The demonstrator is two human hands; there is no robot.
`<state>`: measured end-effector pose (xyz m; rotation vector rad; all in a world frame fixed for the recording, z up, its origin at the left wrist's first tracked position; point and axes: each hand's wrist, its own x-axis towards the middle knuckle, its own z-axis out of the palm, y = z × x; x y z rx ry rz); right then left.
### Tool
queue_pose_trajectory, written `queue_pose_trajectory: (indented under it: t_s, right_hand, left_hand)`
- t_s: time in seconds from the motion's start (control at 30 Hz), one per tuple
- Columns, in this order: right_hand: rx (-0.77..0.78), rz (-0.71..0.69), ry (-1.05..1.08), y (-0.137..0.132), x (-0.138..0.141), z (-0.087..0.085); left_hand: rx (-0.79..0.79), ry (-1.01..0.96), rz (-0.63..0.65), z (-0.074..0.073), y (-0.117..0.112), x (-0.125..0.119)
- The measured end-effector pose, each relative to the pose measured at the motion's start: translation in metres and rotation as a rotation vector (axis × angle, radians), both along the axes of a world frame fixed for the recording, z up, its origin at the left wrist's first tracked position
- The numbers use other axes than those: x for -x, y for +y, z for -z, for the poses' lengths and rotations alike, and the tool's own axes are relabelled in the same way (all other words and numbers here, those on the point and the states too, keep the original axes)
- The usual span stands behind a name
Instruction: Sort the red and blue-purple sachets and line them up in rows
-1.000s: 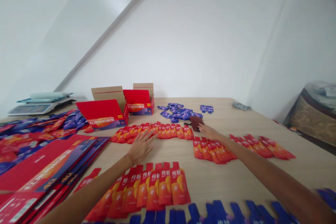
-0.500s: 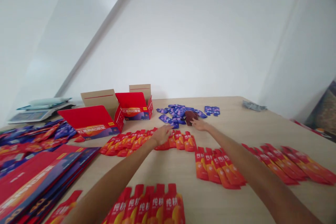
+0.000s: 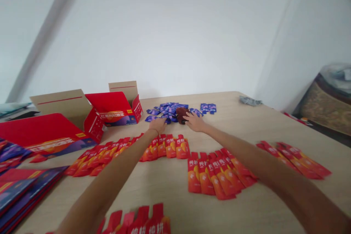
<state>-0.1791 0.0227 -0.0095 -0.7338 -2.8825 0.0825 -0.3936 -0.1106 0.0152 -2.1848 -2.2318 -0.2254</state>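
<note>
A heap of blue-purple pouches (image 3: 168, 109) lies on the far part of the table. At its right side is a dark brown object (image 3: 181, 114), rounded and too blurred to identify. My right hand (image 3: 195, 121) is spread open, palm down, its fingertips touching the brown object's right side. At the front left of the heap, my left hand (image 3: 158, 125) reaches forward with fingers stretched out, against the nearest blue pouches. Below the left hand runs a row of overlapping red-orange pouches (image 3: 170, 147), partly covered by my left forearm.
Two open red cartons (image 3: 117, 111) stand at the left, with flat printed cardboard (image 3: 30, 190) nearer. More red-orange pouches (image 3: 216, 173) lie in fanned groups at centre, right and front. Two blue pouches (image 3: 208, 108) lie apart, and a grey crumpled packet (image 3: 250, 100) sits far right.
The view has swung to the right. My left hand has moved forward from above the red-orange row to the blue heap. My right hand has spread its fingers at the brown object.
</note>
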Motion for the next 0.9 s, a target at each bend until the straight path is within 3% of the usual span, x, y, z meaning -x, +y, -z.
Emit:
queue_pose_trajectory:
  t_s: [0.03, 0.1, 0.13, 0.23, 0.3, 0.4, 0.47, 0.57, 0.77, 0.9]
  right_hand:
    - [-0.009, 0.017, 0.028, -0.014, -0.025, -0.002]
    - [-0.056, -0.124, 0.111, -0.044, -0.088, -0.006]
    - [-0.072, -0.174, 0.102, -0.059, -0.125, -0.006]
    - [-0.099, -0.108, 0.034, -0.089, -0.237, 0.004]
    - [-0.094, 0.032, -0.040, -0.096, -0.303, 0.020]
    - [-0.031, 0.281, -0.087, -0.093, -0.371, 0.048]
    - [0.036, 0.378, -0.106, -0.088, -0.394, 0.063]
    - [0.079, 0.393, -0.107, -0.081, -0.401, 0.071]
    - [0.129, 0.347, -0.118, -0.067, -0.382, 0.062]
    - [0.156, 0.373, -0.119, -0.045, -0.369, 0.060]
  left_hand:
    - [-0.015, -0.006, 0.020, -0.001, -0.014, -0.012]
    - [-0.044, -0.020, 0.096, 0.002, -0.050, -0.041]
    - [-0.051, -0.030, 0.195, 0.006, -0.070, -0.058]
    - [-0.034, -0.052, 0.705, 0.020, -0.115, -0.107]
    - [0.021, -0.053, 0.833, 0.027, -0.123, -0.134]
    - [0.102, -0.055, 0.882, 0.032, -0.108, -0.160]
    - [0.134, -0.070, 0.936, 0.033, -0.094, -0.171]
    - [0.167, -0.088, 0.982, 0.034, -0.079, -0.181]
    - [0.169, -0.043, 0.947, 0.038, -0.056, -0.191]
    - [0.162, 0.002, 0.937, 0.042, -0.030, -0.181]
